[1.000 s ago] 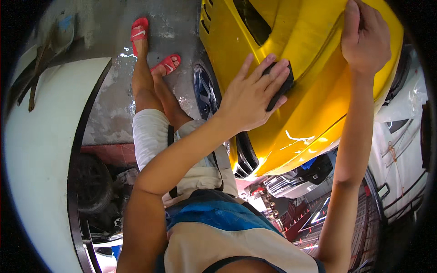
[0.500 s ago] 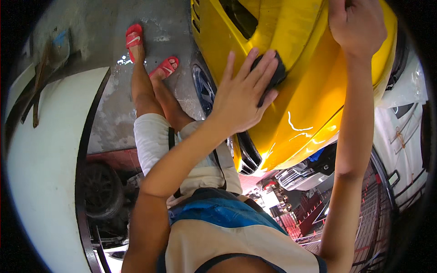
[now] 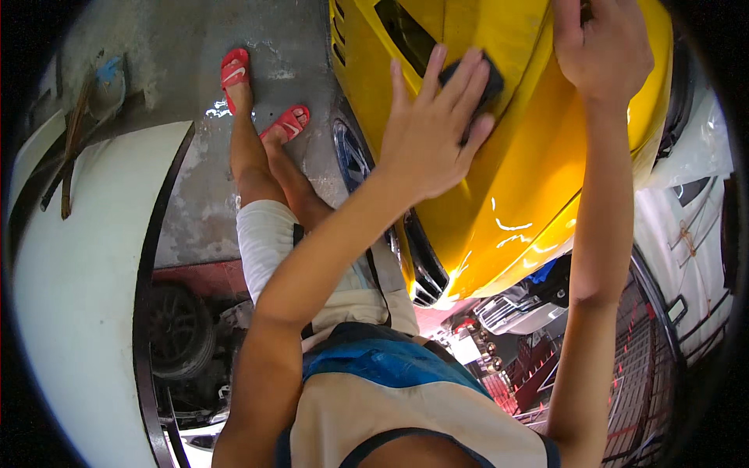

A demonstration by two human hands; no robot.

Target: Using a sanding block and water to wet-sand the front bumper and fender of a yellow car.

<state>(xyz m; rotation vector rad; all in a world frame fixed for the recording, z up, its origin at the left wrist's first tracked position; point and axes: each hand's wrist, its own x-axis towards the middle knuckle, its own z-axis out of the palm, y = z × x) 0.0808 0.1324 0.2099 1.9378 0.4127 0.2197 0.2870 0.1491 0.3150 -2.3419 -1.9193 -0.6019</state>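
My left hand [image 3: 437,125] presses a black pad [image 3: 488,82] against the hood of a yellow car [image 3: 499,179]. Its fingers lie spread over the pad, and the thumb sits at the pad's near side. Farther right, my right hand [image 3: 605,54] is over the same hood at the upper edge of the view. Its fingers look curled, but their tips are cut off, and anything inside them is hidden. Glossy reflections show on the yellow paint near the headlight [image 3: 425,269].
A large white panel [image 3: 78,288] with a dark edge stands at left, sticks [image 3: 74,148] behind it. A wheel [image 3: 179,331] lies beside dark parts. My red slides [image 3: 234,74] are on the wet grey floor [image 3: 187,187]. A white vehicle [image 3: 679,249] is at right.
My left hand has slid the black pad a little farther up and right over the hood. My right hand has shifted slightly left; the whole view has moved a little.
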